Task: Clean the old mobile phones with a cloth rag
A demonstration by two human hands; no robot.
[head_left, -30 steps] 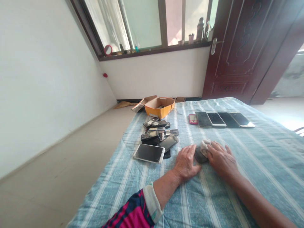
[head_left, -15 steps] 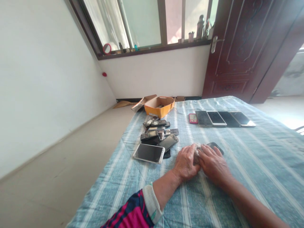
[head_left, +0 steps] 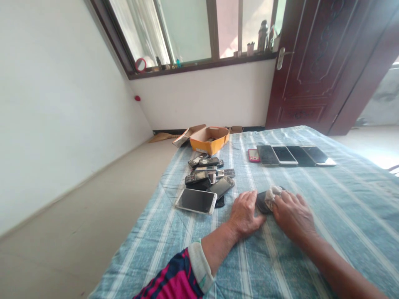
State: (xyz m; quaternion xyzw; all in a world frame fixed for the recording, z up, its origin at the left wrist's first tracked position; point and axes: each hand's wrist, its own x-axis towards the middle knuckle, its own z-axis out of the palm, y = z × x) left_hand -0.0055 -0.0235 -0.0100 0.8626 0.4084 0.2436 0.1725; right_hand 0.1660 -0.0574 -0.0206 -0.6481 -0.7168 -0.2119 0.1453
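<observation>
A dark phone lies flat on the blue striped cloth in front of me. My left hand rests on the cloth with its fingers curled against the phone's left end, holding it in place. My right hand presses a small pale rag onto the phone's right part, fingers closed over the rag. Most of the phone is hidden under the rag and my right hand.
A heap of old phones with a white smartphone lies to the left. A row of smartphones and a small red phone lie farther back. An orange cardboard box stands at the far edge.
My right hand slid the rag left over the phone, then back to the right. My left hand stayed put at the phone's left end.
</observation>
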